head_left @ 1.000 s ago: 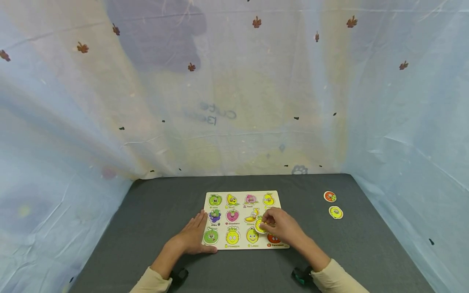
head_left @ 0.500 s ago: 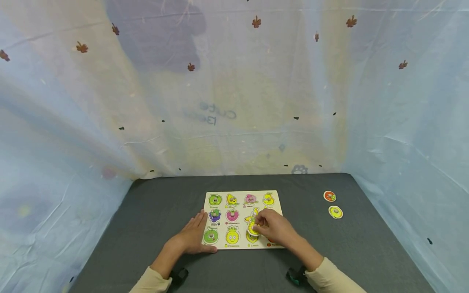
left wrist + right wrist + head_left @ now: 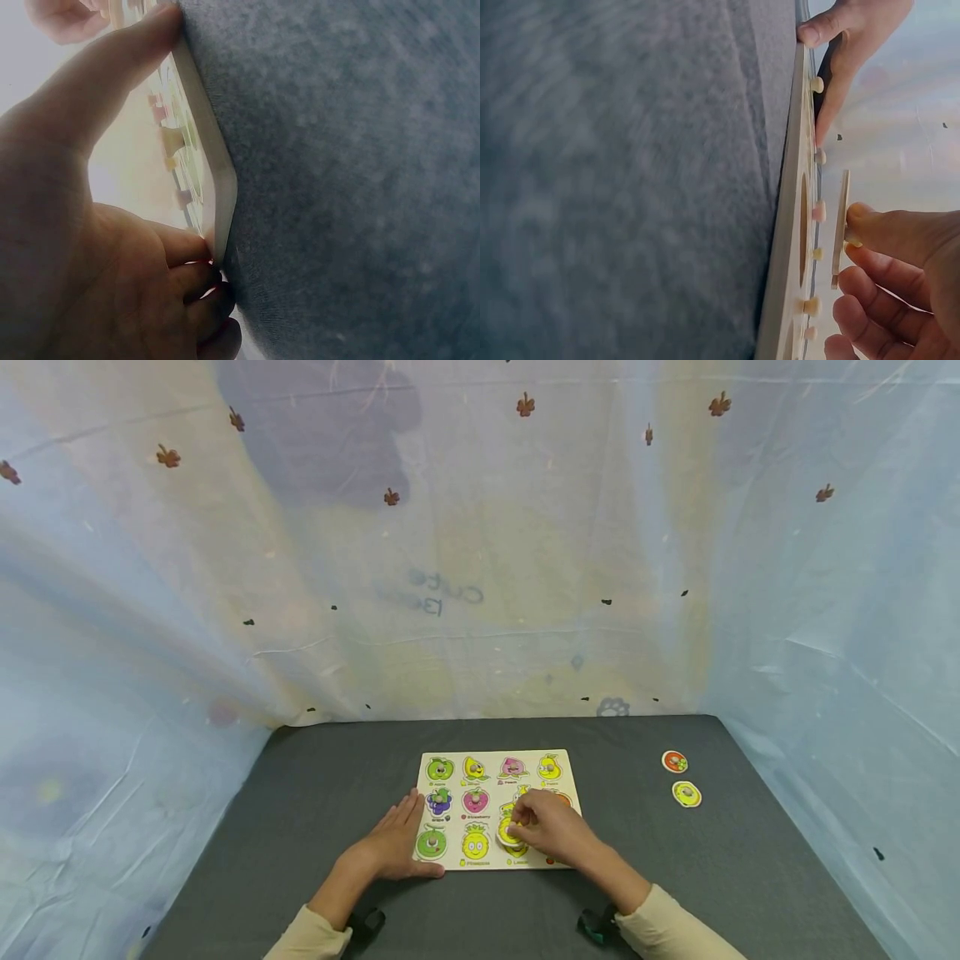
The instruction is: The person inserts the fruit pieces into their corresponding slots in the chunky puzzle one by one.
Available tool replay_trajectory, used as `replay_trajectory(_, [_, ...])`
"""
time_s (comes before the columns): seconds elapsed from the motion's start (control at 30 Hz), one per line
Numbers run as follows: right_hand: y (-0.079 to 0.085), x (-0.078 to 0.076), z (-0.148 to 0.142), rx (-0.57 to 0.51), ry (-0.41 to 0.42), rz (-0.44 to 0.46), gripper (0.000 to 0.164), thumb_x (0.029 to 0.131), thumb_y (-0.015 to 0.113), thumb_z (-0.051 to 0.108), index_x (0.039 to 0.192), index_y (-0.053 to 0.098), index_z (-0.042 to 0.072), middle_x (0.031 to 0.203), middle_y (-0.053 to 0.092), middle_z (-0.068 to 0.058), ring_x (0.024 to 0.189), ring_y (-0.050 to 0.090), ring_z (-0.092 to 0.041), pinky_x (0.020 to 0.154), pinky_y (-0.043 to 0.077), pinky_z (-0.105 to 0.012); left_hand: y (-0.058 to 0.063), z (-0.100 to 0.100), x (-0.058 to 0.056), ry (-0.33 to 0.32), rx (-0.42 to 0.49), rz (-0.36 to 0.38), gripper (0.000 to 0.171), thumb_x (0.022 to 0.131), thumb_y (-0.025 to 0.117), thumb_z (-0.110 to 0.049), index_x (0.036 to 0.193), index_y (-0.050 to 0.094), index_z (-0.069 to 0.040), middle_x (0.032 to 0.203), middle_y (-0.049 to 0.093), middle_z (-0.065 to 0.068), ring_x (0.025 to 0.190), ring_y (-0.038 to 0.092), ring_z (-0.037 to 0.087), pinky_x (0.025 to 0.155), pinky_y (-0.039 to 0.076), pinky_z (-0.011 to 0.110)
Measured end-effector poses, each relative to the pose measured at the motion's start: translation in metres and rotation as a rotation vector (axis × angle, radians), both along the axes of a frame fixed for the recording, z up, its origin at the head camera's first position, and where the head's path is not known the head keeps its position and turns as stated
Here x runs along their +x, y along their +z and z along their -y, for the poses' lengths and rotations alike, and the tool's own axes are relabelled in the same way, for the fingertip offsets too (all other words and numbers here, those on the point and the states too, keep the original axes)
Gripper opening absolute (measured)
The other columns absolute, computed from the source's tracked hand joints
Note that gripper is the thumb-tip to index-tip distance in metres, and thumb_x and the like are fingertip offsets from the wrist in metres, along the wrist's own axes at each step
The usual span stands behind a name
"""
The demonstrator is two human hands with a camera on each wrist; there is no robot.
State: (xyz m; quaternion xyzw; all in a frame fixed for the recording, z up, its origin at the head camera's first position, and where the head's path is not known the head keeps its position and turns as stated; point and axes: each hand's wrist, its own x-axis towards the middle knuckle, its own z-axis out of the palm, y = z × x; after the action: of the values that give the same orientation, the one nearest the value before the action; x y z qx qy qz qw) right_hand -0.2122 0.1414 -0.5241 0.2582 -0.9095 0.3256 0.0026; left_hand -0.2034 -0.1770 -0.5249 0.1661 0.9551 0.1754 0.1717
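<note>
A wooden fruit puzzle board (image 3: 454, 827) lies on the dark cloth, with rows of printed fruits and small knobs standing up from several pieces. My left hand (image 3: 390, 843) rests along its left side, fingers straight, thumb on the near edge by the corner. Over the lower middle of the board, my right hand (image 3: 558, 828) pinches a yellow puzzle piece (image 3: 508, 833) by its knob. In the right wrist view this piece (image 3: 841, 225) stays apart from the board, above its surface. Part of the lemon picture and the board's right side are hidden under the hand.
Two loose puzzle pieces lie right of the board: a red one (image 3: 675, 762) and a yellow one (image 3: 687, 794) nearer. Dark cloth (image 3: 345, 752) covers the table. A pale patterned curtain (image 3: 480, 543) surrounds its back and sides.
My right hand has moved left across the board with the yellow piece, from beside the lemon picture to over its left side. The left hand stays in place.
</note>
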Motion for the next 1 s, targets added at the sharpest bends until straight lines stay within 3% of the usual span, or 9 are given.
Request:
replay_trajectory(0.7, [-0.003,0.000,0.018,0.028,0.029,-0.004,0.020,0.093,0.087,0.022,0.087,0.068,0.021,0.082,0.058,0.008,0.075,0.049,-0.005,0.067,0.045,-0.025,-0.001,0.001,-0.001,-0.002,0.000,-0.008,0.130,0.082,0.090,-0.059,0.167,0.020,0.009,0.176,0.014,0.029,0.164,0.018,0.041,0.132,0.020,0.055])
replay_trajectory(1.0, [-0.005,-0.002,0.030,0.057,0.049,-0.010,0.022,0.092,0.088,0.024,0.087,0.067,0.022,0.080,0.054,0.012,0.074,0.048,-0.004,0.066,0.044,-0.024,0.000,0.001,0.001,0.000,0.006,-0.013,0.129,0.082,0.090,-0.059,0.166,0.021,0.010,0.175,0.015,0.030,0.164,0.018,0.042,0.132,0.020,0.055])
